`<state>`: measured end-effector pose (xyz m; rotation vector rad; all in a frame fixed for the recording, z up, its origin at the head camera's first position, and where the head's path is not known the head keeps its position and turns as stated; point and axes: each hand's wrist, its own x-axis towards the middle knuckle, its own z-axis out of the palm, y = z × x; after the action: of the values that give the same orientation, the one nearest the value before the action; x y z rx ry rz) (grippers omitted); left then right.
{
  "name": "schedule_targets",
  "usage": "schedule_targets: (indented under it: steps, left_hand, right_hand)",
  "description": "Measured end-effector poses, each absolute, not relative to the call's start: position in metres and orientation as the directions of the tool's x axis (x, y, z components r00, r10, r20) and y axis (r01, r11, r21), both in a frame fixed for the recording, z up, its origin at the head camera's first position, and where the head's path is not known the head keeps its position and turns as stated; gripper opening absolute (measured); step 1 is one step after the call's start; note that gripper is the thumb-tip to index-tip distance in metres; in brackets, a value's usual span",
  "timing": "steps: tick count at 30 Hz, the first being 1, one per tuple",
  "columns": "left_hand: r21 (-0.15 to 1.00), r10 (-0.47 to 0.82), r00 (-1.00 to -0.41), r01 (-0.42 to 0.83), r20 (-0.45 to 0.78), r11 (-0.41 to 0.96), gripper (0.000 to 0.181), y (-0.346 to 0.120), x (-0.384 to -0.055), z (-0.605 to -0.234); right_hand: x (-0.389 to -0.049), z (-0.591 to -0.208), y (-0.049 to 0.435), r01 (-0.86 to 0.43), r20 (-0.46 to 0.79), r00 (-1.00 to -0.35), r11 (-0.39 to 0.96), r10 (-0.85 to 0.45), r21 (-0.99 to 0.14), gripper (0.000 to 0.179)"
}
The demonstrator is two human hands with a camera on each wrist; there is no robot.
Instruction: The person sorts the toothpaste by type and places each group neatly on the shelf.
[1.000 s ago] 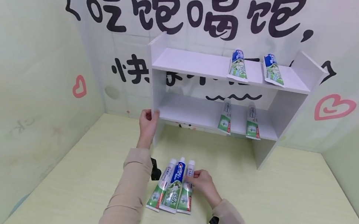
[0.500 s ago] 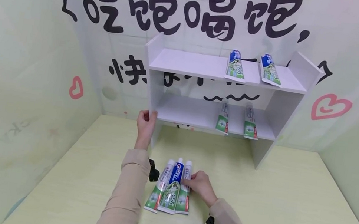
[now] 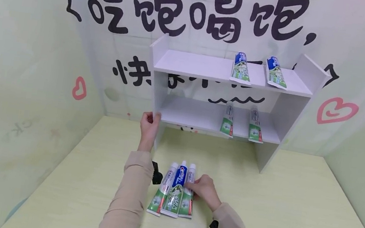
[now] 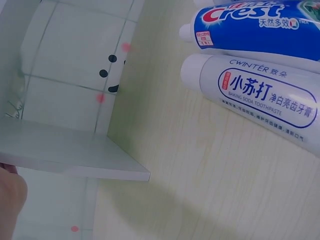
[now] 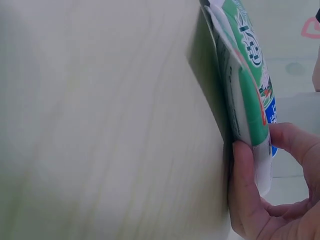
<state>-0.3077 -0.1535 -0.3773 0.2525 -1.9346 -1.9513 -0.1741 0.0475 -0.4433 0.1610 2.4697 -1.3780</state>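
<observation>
Three toothpaste tubes lie side by side on the table, caps toward the shelf. My right hand pinches the rightmost one, a white and green toothpaste tube, between thumb and fingers; the right wrist view shows the fingertips at its side, close to the tabletop. Left of it are a blue and green Crest tube and another white and green baking soda tube. My left hand grips the edge of the left side panel of the white shelf, at the lower board's height.
Two Crest tubes lie on the upper board's right half. On the lower board two white and green tubes lie, also to the right. Behind the shelf stands a wall with black lettering. The pale wooden table spreads around.
The view shifts slightly. My right hand stays at the rightmost tube, with a fingertip now showing lower along its right side. My left hand keeps its grip on the panel.
</observation>
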Motion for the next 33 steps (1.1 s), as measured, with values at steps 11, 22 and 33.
schedule_targets:
  steps: [11, 22, 33]
  left_hand:
    - [0.990, -0.381, -0.914, 0.140, 0.137, 0.020, 0.030, -0.153, -0.307, -0.378]
    - [0.991, -0.372, -0.920, 0.131, 0.123, 0.002, 0.030, -0.154, -0.305, -0.374]
    - [0.988, -0.387, -0.910, 0.152, 0.146, 0.017, 0.029, -0.154, -0.310, -0.380]
  right_hand:
    - [-0.176, -0.441, 0.053, 0.265, -0.337, -0.940, 0.513, -0.050, -0.816, 0.023]
    - [-0.182, -0.413, 0.062, 0.228, -0.279, -0.959, 0.452, -0.049, -0.862, 0.025]
    - [-0.185, -0.376, 0.064, 0.202, -0.249, -0.966, 0.405, -0.064, -0.891, 0.029]
